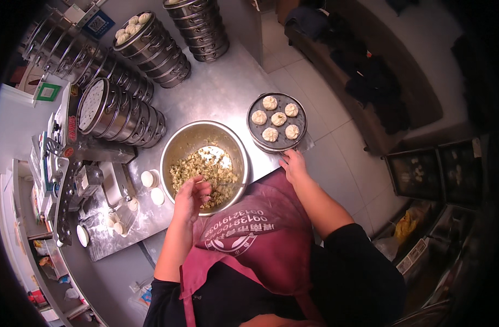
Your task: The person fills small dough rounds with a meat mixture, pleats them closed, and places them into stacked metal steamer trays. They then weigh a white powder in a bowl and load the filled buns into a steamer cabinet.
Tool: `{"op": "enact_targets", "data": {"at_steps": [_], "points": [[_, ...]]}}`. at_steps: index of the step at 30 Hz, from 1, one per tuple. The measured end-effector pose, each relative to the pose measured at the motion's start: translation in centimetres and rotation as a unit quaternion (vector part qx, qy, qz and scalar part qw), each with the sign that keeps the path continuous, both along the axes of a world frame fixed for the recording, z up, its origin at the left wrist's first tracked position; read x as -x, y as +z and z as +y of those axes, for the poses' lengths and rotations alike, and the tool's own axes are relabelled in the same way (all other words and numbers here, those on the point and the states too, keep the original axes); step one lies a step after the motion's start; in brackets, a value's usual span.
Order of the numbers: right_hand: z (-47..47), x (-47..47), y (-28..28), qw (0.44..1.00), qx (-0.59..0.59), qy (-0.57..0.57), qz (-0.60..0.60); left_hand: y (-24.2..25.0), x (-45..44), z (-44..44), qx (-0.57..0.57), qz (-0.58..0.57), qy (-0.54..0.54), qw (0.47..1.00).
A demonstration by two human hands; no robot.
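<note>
My left hand (191,195) is raised over the near-left rim of a large steel bowl (246,163), its fingers curled; whether it holds anything is unclear. Chopped filling with green bits (229,186) covers much of the bowl's bottom. At the near edge of a round steamer tray (255,131), my right hand (293,163) touches the rim; its grip is partly hidden. Several pleated buns (278,119) sit spaced apart on that tray. Left of the bowl lie round dough wrappers (157,196), some stacked, with more wrappers (119,227) on the floured steel table (151,222).
Tall stacks of steel steamers (122,112) stand at the table's back left, one topped with buns (131,29). A dough machine (106,150) occupies the left side. The table's edge runs beside the tiled floor (347,163), and shelves (65,282) stand at lower left.
</note>
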State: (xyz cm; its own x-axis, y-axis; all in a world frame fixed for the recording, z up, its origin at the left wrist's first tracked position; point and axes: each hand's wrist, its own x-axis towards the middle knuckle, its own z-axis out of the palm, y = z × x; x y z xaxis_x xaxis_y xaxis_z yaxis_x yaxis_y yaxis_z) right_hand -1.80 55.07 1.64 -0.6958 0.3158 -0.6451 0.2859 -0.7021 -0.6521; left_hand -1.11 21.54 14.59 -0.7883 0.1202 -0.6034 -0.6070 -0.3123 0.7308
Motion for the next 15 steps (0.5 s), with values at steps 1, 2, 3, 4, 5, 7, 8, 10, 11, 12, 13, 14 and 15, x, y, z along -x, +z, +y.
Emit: {"op": "enact_targets", "data": {"at_steps": [1,2,3,4,5,7,8,10,11,12,13,14,15], "points": [[0.1,0.1,-0.4,1.000,0.003,-0.003,0.006,-0.2,-0.4,-0.5,-0.007,0.001,0.002,1.000],[0.2,0.1,-0.7,1.000,-0.001,-0.003,0.013,-0.4,-0.7,-0.9,-0.015,0.008,0.010,1.000],[0.2,0.3,-1.0,1.000,-0.003,-0.010,-0.003,-0.5,-0.7,-1.4,-0.027,0.023,0.021,0.999],[0.1,0.3,-1.3,1.000,-0.004,-0.014,-0.003,-0.5,-0.9,-2.0,-0.009,0.010,0.028,1.000],[0.3,0.8,-1.5,1.000,-0.011,-0.015,-0.004,-0.5,-1.1,-2.4,-0.008,0.017,0.021,1.000],[0.5,1.4,-1.6,0.999,-0.012,-0.027,0.024,-0.4,-1.7,-3.2,0.004,0.002,0.046,0.999],[0.8,1.7,-1.6,0.999,-0.018,-0.018,0.036,-0.3,-1.9,-3.6,0.002,0.013,0.050,0.999],[1.6,2.3,-1.0,0.999,-0.015,-0.008,0.038,-0.1,-2.6,-4.5,0.017,-0.010,0.067,0.998],[2.0,2.7,-0.4,1.000,-0.009,-0.015,0.007,-0.1,-2.9,-5.1,0.014,0.005,0.072,0.997],[2.4,2.9,0.4,1.000,-0.005,-0.012,0.003,-0.3,-3.2,-5.6,0.019,0.004,0.083,0.996],[2.9,3.4,1.4,1.000,-0.012,0.001,0.017,-0.6,-3.6,-6.2,0.025,0.004,0.096,0.995],[3.3,3.9,2.7,1.000,-0.021,0.009,0.022,-1.0,-3.9,-7.0,0.023,0.005,0.109,0.994],[3.5,4.4,4.2,0.999,-0.028,0.012,0.021,-1.6,-4.2,-7.8,0.040,-0.001,0.131,0.991]]}}
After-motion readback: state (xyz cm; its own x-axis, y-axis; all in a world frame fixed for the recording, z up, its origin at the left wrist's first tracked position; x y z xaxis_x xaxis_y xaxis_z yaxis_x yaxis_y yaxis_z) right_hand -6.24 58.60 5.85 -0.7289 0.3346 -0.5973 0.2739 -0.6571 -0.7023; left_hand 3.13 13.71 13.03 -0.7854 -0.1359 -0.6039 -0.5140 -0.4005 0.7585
